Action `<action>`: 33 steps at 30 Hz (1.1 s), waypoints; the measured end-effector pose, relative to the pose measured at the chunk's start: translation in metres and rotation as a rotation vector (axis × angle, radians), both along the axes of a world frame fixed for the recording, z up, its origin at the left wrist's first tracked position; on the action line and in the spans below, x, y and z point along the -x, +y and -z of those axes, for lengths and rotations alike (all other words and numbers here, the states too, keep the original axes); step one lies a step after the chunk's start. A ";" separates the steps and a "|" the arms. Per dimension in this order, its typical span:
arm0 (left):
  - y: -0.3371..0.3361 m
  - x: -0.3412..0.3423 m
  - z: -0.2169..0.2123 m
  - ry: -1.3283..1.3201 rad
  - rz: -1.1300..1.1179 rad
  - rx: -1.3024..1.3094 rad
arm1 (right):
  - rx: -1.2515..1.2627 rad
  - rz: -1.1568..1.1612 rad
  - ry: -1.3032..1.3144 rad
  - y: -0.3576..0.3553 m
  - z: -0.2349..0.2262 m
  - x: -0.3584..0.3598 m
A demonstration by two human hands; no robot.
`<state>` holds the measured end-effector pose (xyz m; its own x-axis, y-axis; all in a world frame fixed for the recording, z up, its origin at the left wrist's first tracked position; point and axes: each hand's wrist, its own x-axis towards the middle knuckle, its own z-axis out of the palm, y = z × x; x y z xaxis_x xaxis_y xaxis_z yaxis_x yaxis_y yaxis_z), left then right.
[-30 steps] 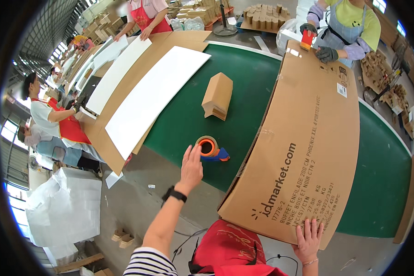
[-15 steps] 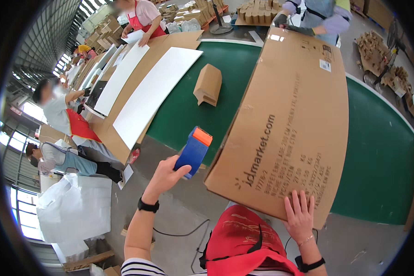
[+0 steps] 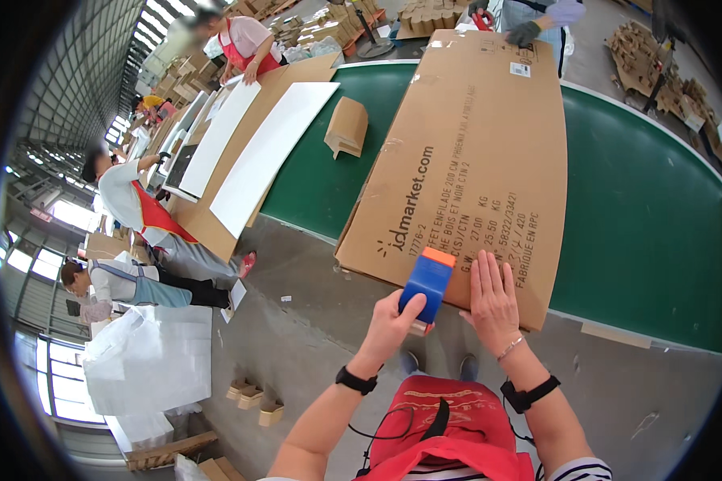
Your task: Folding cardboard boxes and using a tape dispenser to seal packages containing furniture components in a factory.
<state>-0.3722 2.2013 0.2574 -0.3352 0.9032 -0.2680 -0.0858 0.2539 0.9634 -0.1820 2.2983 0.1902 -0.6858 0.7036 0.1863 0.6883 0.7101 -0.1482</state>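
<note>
Fingers: left hand (image 3: 388,329) clasps tape dispenser (image 3: 427,287); right hand (image 3: 496,313), slightly spread, on carton (image 3: 477,160) near end, long axis leading away

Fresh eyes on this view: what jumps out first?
The big brown box lying across the green table, right of centre. Next, the blue tape dispenser in the left hand, at the box's near end, with the right hand resting on the box beside it. Then the long white panel at upper left.
</note>
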 end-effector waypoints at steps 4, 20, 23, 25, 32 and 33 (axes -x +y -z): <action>0.001 -0.008 0.006 -0.114 -0.054 0.001 | -0.019 -0.004 0.017 -0.003 0.005 0.001; -0.083 -0.014 -0.009 -0.073 -0.091 -0.046 | -0.052 -0.001 -0.033 -0.001 0.011 0.001; -0.054 -0.020 -0.010 -0.172 -0.052 -0.286 | -0.059 -0.004 -0.031 -0.003 0.006 -0.004; -0.063 -0.015 0.035 -0.052 -0.043 -0.006 | -0.083 -0.007 -0.029 0.000 0.000 -0.006; -0.082 -0.014 0.058 -0.198 -0.011 -0.097 | -0.024 -0.009 -0.043 -0.005 -0.005 -0.003; -0.084 -0.013 0.062 -0.196 0.011 -0.106 | -0.040 -0.034 -0.031 -0.006 -0.009 0.000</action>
